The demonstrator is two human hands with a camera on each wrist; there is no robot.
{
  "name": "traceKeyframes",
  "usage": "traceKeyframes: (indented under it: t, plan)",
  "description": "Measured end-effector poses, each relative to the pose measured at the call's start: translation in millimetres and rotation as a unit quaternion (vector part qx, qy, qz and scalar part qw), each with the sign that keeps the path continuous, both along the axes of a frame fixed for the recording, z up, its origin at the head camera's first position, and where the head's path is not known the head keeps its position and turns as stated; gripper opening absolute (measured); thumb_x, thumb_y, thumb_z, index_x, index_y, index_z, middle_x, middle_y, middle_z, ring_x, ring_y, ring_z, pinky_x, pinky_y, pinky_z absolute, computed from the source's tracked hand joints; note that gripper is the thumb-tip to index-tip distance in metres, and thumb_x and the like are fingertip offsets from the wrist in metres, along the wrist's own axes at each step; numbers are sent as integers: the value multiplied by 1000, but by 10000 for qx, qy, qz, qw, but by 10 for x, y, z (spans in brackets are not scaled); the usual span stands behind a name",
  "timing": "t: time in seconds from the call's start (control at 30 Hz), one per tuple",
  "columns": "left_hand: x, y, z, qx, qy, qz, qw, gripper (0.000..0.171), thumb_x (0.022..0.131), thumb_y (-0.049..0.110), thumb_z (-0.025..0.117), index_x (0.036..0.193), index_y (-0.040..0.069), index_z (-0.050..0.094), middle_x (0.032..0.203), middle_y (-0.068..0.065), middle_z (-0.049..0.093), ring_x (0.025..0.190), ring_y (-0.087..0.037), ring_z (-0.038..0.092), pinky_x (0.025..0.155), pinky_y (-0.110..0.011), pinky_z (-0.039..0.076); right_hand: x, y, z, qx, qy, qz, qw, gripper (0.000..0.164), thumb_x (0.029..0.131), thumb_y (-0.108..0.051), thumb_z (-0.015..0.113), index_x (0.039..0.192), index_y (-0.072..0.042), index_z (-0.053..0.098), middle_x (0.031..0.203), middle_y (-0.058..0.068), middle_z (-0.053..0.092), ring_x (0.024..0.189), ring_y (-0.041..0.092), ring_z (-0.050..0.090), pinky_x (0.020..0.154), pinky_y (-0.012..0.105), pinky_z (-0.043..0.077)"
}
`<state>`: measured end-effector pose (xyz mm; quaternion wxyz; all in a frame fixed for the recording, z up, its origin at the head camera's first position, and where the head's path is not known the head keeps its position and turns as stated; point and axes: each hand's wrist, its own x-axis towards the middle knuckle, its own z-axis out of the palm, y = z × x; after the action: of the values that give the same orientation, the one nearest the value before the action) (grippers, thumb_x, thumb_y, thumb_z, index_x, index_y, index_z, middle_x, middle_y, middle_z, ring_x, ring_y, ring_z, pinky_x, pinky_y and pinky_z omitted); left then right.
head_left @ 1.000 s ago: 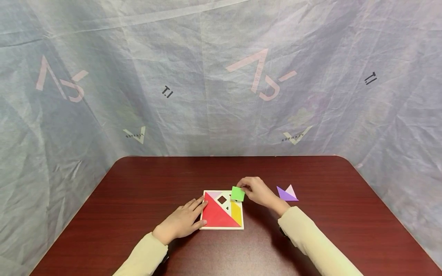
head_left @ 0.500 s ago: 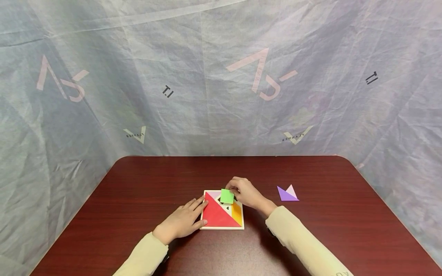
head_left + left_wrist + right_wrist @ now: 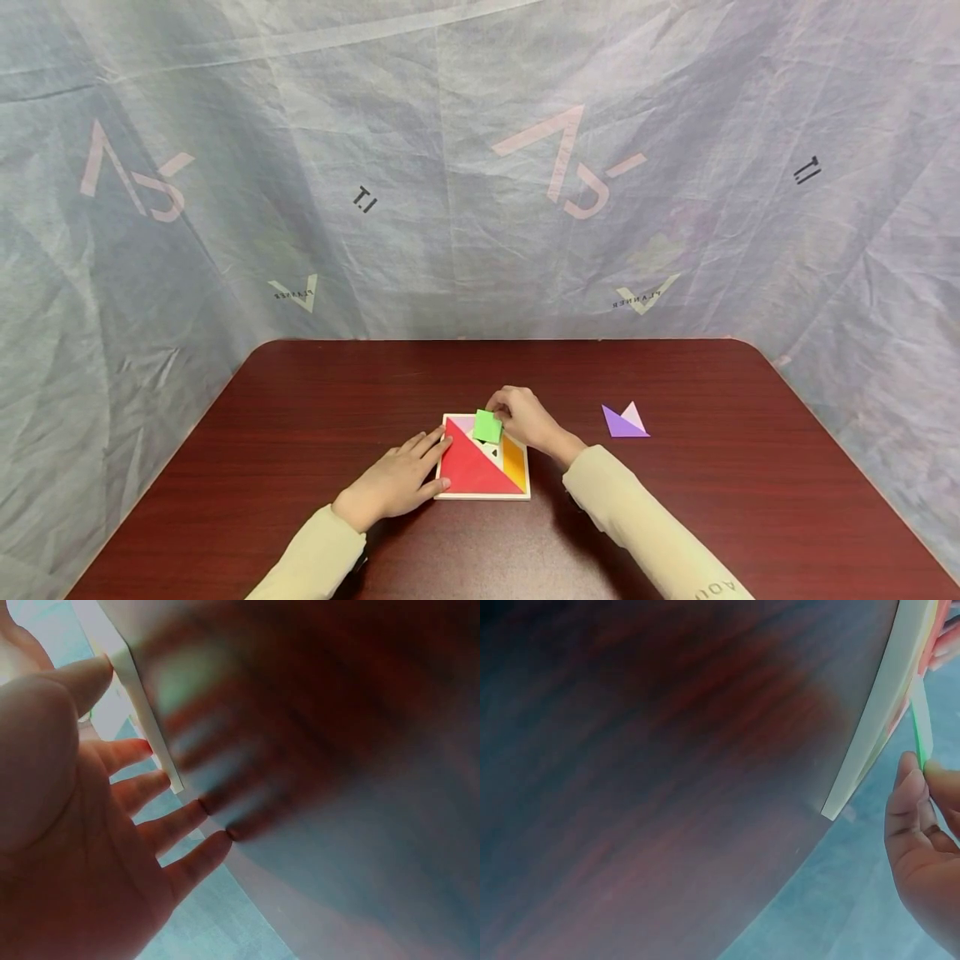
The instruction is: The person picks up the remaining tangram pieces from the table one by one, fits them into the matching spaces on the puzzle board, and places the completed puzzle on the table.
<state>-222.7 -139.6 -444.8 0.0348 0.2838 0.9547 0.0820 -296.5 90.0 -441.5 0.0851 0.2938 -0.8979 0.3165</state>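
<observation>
A square tangram board (image 3: 482,497) with a pale rim lies on the table. In it sit a large red triangle (image 3: 474,467), a yellow parallelogram (image 3: 514,464) and a light purple piece (image 3: 462,423). My right hand (image 3: 522,417) pinches a green square (image 3: 487,427) by its far right corner, tilted over the upper part of the board. In the right wrist view the green square (image 3: 921,724) shows edge-on between thumb and fingertips. My left hand (image 3: 395,478) lies with fingers spread along the board's left edge, fingertips and thumb touching it.
To the right of the board, a purple triangle (image 3: 622,423) and a pale pink triangle (image 3: 633,414) lie together on the dark red table (image 3: 337,392). A grey printed cloth (image 3: 465,250) hangs behind the table and along its sides.
My right hand has carried the green square leftward across the board, turning it slightly over the last half second. The left hand and the two loose triangles have stayed in place.
</observation>
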Motion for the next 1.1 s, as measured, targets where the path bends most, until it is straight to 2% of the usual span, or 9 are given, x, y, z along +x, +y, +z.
traceKeyframes:
  t: [0.1, 0.3, 0.43, 0.63, 0.87, 0.97, 1.1]
  plan:
    - [2, 1, 2, 2, -5, 5, 10000, 60, 91, 40, 50, 140, 8, 37, 148, -10, 30, 131, -36, 35, 99, -51, 36, -10, -14, -12, 93, -32, -27, 9999, 17, 81, 7, 56, 85, -4, 68, 82, 6, 64, 73, 14, 58, 65, 22, 49]
    - [4, 1, 6, 14, -49, 7, 10000, 60, 92, 41, 49, 140, 9, 36, 149, -10, 29, 132, -36, 34, 99, -51, 35, 20, -31, -4, 166, -376, -84, 9991, 21, 82, 9, 54, 88, -5, 68, 85, 7, 64, 76, 16, 57, 67, 27, 49]
    - [0, -1, -3, 23, -31, -10, 10000, 60, 92, 41, 49, 140, 8, 36, 149, -10, 29, 132, -36, 34, 99, -51, 36, 35, -29, -1, 196, -507, -107, 9985, 22, 82, 9, 54, 90, -6, 68, 84, 8, 64, 74, 18, 54, 64, 27, 46]
    - [-9, -4, -18, -3, 33, -16, 10000, 60, 91, 41, 50, 140, 8, 37, 149, -10, 29, 131, -36, 35, 99, -51, 36, 55, -7, 28, 353, -655, 82, 9972, 20, 79, 4, 63, 97, -7, 67, 83, 10, 62, 70, 16, 52, 62, 24, 43]
    - [-3, -3, -19, 31, 36, -11, 10000, 60, 91, 40, 50, 140, 8, 37, 148, -11, 30, 131, -36, 35, 99, -51, 36, 76, 6, 56, 722, -716, 537, 9934, 40, 71, -3, 75, 109, 0, 60, 101, 15, 60, 79, 22, 59, 68, 27, 50]
    - [-2, -1, -18, 45, 37, -6, 10000, 60, 91, 40, 51, 140, 8, 37, 148, -11, 31, 131, -36, 35, 99, -51, 35, 80, 3, 57, 907, -728, 594, 9914, 47, 69, -5, 77, 112, 1, 59, 105, 15, 58, 81, 22, 58, 69, 27, 49]
    - [-1, 3, -18, 56, 35, 0, 10000, 60, 91, 40, 50, 140, 8, 36, 148, -11, 31, 131, -36, 35, 100, -52, 35, 87, -9, 50, 1134, -607, 574, 9900, 48, 69, -6, 78, 113, 1, 59, 107, 14, 57, 81, 19, 56, 70, 25, 49]
